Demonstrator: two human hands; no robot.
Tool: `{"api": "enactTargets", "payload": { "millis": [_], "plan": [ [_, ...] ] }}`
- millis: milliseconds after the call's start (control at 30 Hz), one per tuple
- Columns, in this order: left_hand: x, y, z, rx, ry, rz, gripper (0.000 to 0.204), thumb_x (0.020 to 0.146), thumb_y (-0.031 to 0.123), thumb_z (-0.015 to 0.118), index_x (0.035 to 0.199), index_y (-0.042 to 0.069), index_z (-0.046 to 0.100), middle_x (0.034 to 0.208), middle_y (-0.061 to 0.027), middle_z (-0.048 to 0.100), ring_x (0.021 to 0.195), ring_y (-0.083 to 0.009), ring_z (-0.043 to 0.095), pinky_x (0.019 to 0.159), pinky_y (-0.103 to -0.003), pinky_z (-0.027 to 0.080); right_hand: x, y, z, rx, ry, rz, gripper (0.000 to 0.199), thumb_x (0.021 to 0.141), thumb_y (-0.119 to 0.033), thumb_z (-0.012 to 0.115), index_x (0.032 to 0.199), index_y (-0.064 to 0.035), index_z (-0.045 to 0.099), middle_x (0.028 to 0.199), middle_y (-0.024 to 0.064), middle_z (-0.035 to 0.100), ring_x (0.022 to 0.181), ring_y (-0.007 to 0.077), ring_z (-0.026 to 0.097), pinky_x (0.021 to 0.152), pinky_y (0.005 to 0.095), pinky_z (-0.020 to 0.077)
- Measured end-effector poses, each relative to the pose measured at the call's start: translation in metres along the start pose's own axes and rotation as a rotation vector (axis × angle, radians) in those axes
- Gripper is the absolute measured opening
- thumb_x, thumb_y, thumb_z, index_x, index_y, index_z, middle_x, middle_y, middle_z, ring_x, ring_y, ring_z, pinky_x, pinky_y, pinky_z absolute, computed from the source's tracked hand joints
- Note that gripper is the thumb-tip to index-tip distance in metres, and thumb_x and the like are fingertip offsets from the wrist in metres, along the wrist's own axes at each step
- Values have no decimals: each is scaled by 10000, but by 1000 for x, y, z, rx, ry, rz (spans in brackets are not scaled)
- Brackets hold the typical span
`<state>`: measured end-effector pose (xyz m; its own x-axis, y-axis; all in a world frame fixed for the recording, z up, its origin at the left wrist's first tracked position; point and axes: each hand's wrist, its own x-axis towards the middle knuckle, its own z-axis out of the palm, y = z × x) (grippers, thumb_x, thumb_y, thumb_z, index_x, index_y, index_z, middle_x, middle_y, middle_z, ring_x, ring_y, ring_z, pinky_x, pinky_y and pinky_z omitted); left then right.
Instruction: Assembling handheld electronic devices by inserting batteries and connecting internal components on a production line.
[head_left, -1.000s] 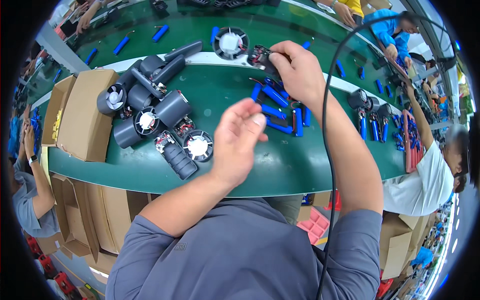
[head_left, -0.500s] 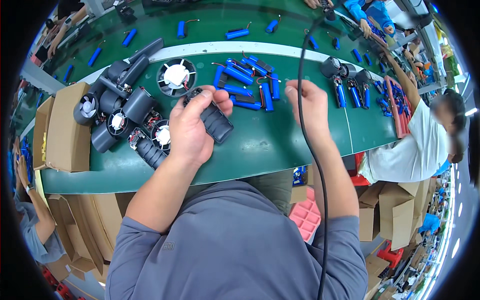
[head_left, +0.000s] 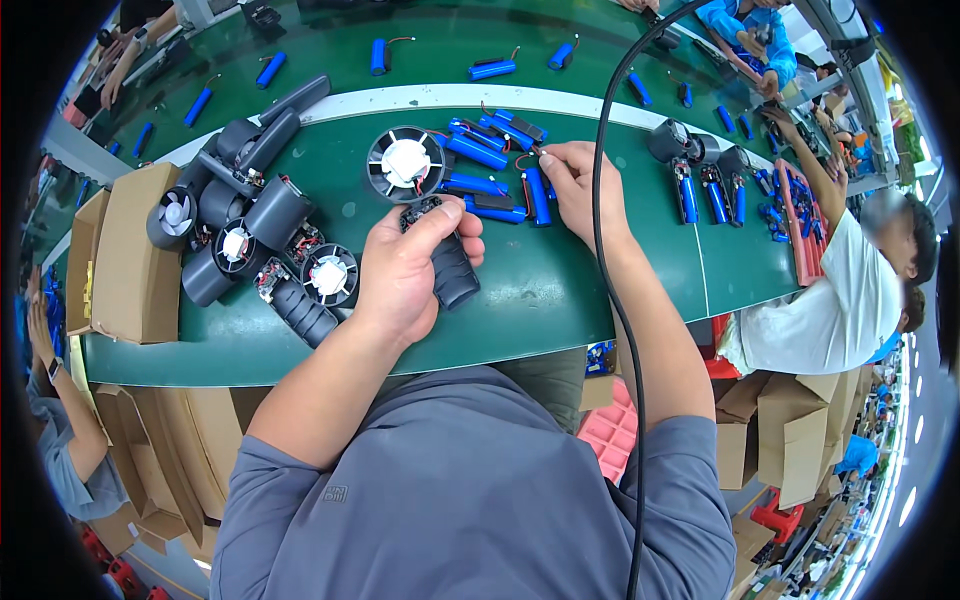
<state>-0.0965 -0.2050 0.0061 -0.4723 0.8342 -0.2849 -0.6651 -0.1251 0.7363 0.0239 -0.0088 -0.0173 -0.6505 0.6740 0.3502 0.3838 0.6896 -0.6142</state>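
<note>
A: Who is at the bench, and what is in the left hand?

B: A person in a grey shirt works at a green bench. The left hand has its fingers wrapped around a dark handle, thumb on top, above the middle of the near side. A round fan sits just beyond the handle's far end.

A: And the right?

B: The right hand is at the right edge of a heap of blue batteries, thumb and forefinger drawn narrow beside a thin lead. Whether they grip anything, I cannot tell.

A: What surrounds the hands?

B: To the left, grey housings are piled with more fans, next to a cardboard box. To the right, three dark units show blue batteries, short of a red tray holding more blue pieces. Past a white strip on the far side, loose batteries lie spaced out. At far right, a co-worker in a white shirt stretches an arm past the tray.
</note>
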Motion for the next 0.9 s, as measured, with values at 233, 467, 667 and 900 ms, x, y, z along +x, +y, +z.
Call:
{"api": "enactTargets", "payload": {
  "millis": [233, 467, 667, 900],
  "plan": [
    [2, 3, -1, -8, 65, -18, 195, 871, 195, 619, 977, 41, 565, 861, -83, 616, 743, -170, 608, 692, -329, 525, 0, -14, -13, -143, -146, 279, 436, 766, -196, 712, 1129, 12, 589, 864, 136, 634, 786, 254, 618, 721, 348, 495],
    [3, 0, -3, 24, 31, -30, 236, 868, 207, 629, 997, 21, 561, 918, -101, 626, 794, -182, 617, 723, -331, 525, 8, -25, -23, 135, -248, 545, 452, 691, -126, 717, 1071, 75, 579, 840, 163, 647, 805, 241, 637, 711, 342, 502],
    [5, -6, -1, 110, 13, -38, 302, 865, 210, 636, 1052, -8, 544, 1015, -127, 624, 919, -206, 618, 794, -338, 521, 13, -28, -13, -265, -216, 261, 361, 668, -91, 675, 975, 63, 564, 791, 140, 630, 721, 216, 626, 629, 337, 499],
    [5, -5, -2, 100, 5, -9, 306, 834, 162, 678, 1046, -13, 545, 1012, -128, 627, 904, -201, 621, 778, -335, 517, 3, -40, -27, 692, -414, 685, 266, 715, -38, 672, 954, 25, 575, 760, 73, 590, 584, 141, 577, 461, 276, 489]
  ]
}}
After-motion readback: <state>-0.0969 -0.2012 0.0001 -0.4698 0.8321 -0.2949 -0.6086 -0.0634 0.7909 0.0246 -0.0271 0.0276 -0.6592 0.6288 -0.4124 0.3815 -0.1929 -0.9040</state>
